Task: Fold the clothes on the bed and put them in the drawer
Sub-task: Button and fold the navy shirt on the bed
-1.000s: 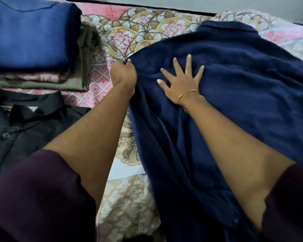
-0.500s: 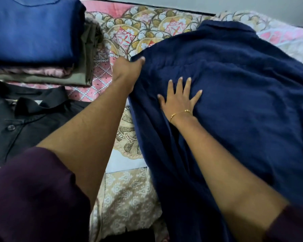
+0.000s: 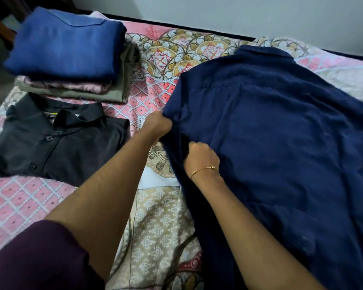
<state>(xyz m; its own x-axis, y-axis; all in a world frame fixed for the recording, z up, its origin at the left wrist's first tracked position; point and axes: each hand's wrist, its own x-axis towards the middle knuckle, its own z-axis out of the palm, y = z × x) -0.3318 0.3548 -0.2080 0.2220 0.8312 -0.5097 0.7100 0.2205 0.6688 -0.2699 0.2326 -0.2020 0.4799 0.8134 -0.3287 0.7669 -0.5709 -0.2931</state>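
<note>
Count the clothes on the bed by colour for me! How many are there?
Navy: 1, the navy shirt both hands grip.
Black: 1, the black shirt.
Bright blue: 1, the blue top on the stack.
Pink patterned: 1.
Olive: 1.
Total: 5.

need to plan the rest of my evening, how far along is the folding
Done: a folded stack and a folded black shirt lie on the bed. In hand: the left hand and right hand grip the navy shirt at its left edge, still spread out. Left: folding it, then moving everything to the drawer, which is not in view.
</note>
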